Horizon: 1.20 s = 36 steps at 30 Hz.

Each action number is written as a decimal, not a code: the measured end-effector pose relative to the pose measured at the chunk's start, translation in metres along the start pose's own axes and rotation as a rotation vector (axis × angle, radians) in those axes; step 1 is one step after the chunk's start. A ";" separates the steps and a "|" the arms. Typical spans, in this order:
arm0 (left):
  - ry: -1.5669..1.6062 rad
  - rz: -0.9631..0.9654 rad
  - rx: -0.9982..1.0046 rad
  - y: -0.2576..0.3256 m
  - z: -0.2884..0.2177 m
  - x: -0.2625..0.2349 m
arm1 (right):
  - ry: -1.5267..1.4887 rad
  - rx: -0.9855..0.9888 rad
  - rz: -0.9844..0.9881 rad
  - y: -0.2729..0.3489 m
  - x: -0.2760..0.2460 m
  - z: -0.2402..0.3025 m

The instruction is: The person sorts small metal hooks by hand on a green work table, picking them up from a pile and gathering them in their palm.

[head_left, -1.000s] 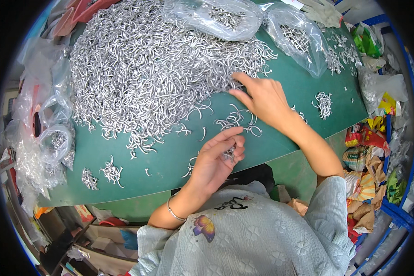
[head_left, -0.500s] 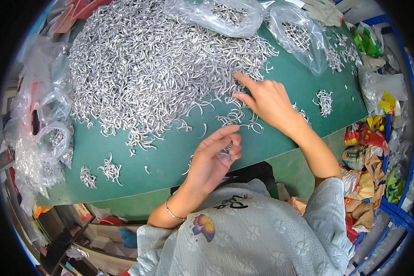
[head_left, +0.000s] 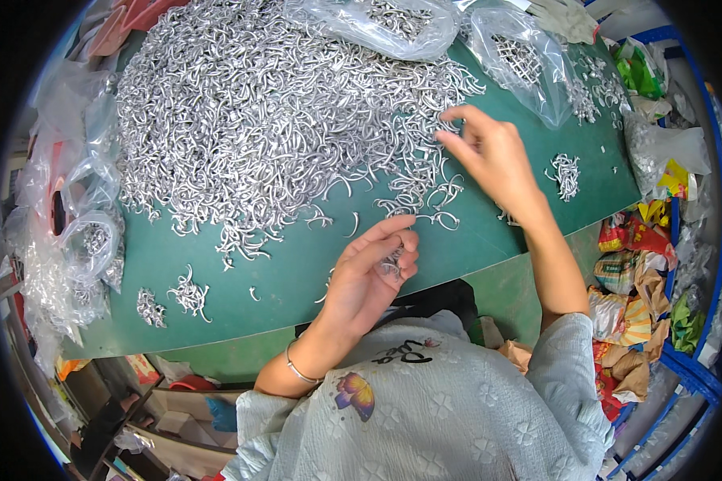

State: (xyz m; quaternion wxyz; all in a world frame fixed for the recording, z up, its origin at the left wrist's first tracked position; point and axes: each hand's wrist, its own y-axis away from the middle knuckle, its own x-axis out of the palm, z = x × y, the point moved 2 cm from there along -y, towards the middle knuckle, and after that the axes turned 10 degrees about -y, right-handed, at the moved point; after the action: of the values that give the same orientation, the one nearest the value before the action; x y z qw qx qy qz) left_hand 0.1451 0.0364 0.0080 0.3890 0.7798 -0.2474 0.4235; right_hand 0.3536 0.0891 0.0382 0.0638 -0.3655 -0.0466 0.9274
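A large heap of small curved silvery metal pieces (head_left: 273, 120) covers the far and left part of the green table (head_left: 489, 232). Several of these pieces (head_left: 391, 260) rest in the curled fingers of my left hand (head_left: 369, 272), which is near the table's front edge. My right hand (head_left: 493, 156) hovers at the heap's right edge. Its thumb and forefinger are bent toward each other with a gap between them, and no piece shows there. Between my hands lies a loose strand of curved pieces (head_left: 417, 188) spilling from the heap.
Small piles of metal pieces lie at the front left (head_left: 191, 297) and at the right (head_left: 566, 176). Clear plastic bags with metal parts stand at the back (head_left: 529, 72) and left (head_left: 88, 240). A glove (head_left: 565, 20) lies at the far right. Blue shelving (head_left: 690, 369) rises on the right.
My right hand has moved right, drawing back from the heap, and its forefinger has bent toward the thumb. More pieces now lie loose by the heap's right edge. The left hand stays nearly still.
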 end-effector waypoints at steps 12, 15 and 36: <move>0.009 -0.014 0.005 0.001 0.001 -0.004 | -0.868 0.463 0.072 0.013 0.006 -0.019; -0.001 -0.010 0.002 0.000 0.000 -0.002 | -1.117 0.599 0.178 0.017 0.003 -0.024; 0.044 -0.168 -0.027 -0.014 0.000 0.022 | -0.464 0.015 0.349 0.038 0.001 0.025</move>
State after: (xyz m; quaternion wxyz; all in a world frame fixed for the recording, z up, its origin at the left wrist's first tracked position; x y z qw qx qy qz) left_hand 0.1662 0.0426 0.0212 0.4390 0.7832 -0.1781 0.4027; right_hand 0.3327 0.0511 0.0502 -0.1067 -0.1454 0.0104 0.9835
